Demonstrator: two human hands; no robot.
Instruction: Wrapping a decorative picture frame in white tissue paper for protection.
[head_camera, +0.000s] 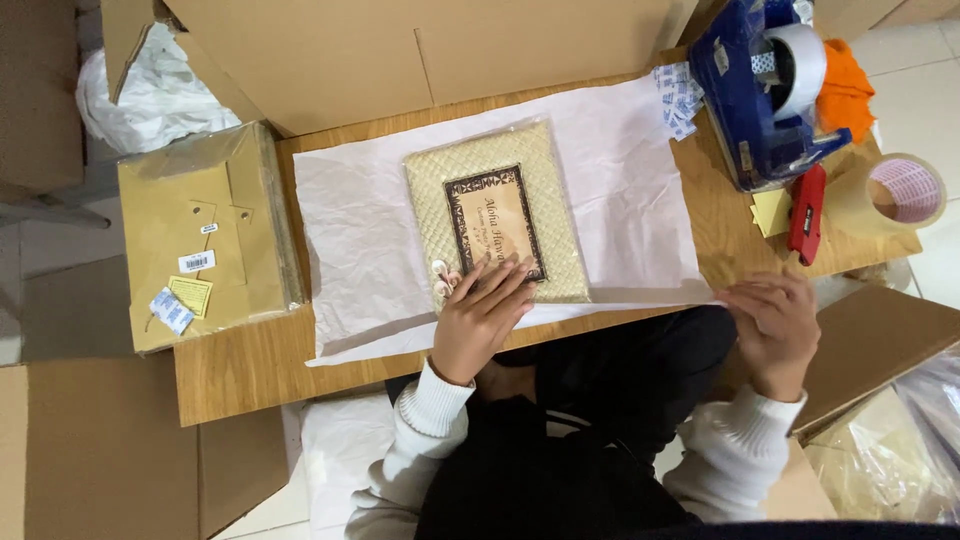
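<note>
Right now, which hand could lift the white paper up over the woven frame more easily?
Probably the right hand: its fingers already touch the near corner of the white paper. The left hand lies flat on the woven frame, so it looks busy holding that down.

- I'm looking at a wooden table (250, 365), pretty crowded
- white tissue paper (370, 220) spread across the middle
- blue tape dispenser (755, 95), red cutter (806, 212), tape roll (895, 192) at one end
- wrapped tan packages (205, 240) stacked at the other
</note>
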